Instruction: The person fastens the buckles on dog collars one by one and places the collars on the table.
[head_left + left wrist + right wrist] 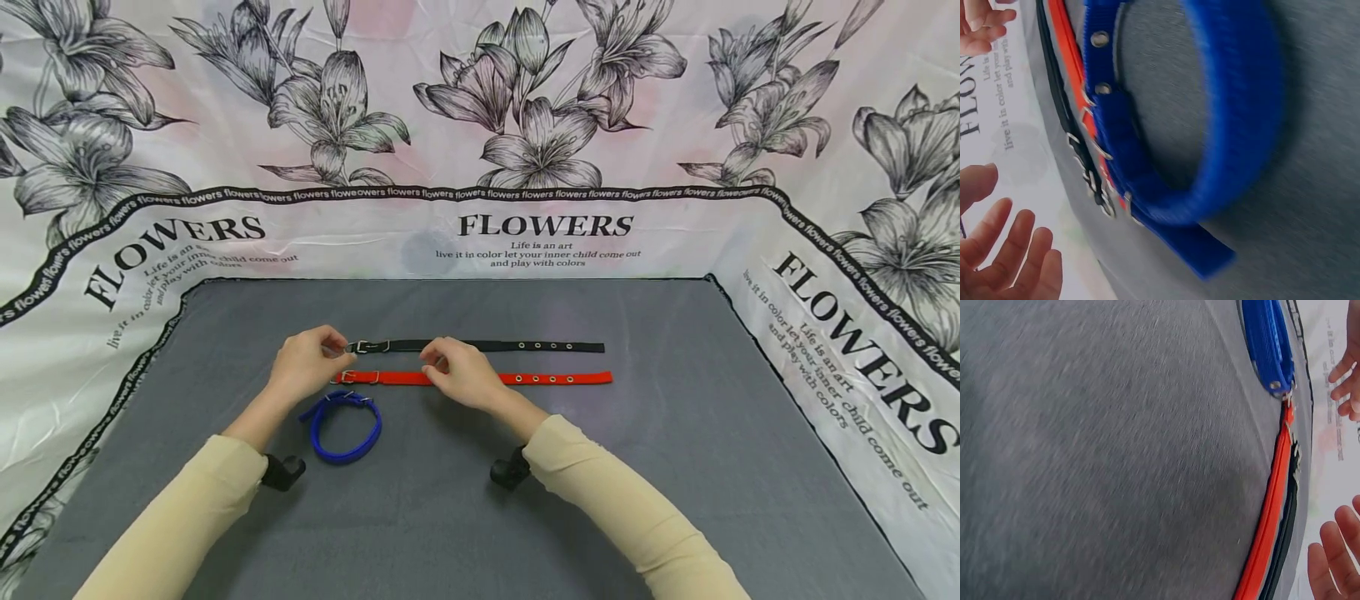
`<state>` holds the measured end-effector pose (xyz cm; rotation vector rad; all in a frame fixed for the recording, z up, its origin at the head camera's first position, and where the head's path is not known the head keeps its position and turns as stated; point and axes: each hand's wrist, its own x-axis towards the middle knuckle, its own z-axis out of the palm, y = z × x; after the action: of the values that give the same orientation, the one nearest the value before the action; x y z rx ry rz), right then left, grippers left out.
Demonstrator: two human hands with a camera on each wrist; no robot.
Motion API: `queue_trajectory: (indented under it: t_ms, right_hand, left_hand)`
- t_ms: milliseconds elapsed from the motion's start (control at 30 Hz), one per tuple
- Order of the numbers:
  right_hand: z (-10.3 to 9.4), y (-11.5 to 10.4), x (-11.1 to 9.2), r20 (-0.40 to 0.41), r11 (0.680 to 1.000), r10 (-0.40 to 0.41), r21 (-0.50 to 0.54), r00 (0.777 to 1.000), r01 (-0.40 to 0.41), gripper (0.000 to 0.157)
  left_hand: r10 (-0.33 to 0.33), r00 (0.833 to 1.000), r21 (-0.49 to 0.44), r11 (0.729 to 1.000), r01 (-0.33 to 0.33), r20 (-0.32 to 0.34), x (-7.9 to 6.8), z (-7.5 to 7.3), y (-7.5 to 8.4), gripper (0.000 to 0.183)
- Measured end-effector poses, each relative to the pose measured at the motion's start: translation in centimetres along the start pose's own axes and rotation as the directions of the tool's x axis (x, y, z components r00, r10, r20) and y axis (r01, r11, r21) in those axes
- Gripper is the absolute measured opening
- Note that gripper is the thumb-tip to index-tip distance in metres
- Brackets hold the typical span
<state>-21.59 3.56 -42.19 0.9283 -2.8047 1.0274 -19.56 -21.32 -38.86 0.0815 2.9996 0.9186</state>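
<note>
A black collar and a red collar lie stretched out side by side, buckles at the left and eyelets at the right. Nearer the person, a blue collar is buckled into a loop, its tail pointing left. My left hand hovers by the buckle ends of the black and red collars; in the left wrist view its fingers are loosely bent and hold nothing. Over the middle of both straight collars is my right hand, with relaxed, apart fingers and nothing in them.
A grey cloth covers the table. Behind it and along both sides rises a white sheet printed with flowers and lettering. Each wrist carries a black camera mount, below the cream sleeves.
</note>
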Motion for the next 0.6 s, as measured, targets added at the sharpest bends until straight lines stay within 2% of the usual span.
queue_trajectory:
  t_ms: [367,600]
  right_hand:
    - [-2.3,3.1,-1.6,-0.008,1.0,-0.005,-0.03,1.0,0.005,0.019]
    - [-4.4,5.7,-3.0,-0.026,0.998,0.005,-0.056,1.0,-0.007,0.022]
  left_hand:
    - [0.051,0.999,-0.036,0.998,-0.051,0.004,2.0,1.7,3.2,0.027]
    - [0.085,0.996,-0.044,0.995,-0.084,0.033,2.7,2.5,4.0,0.029]
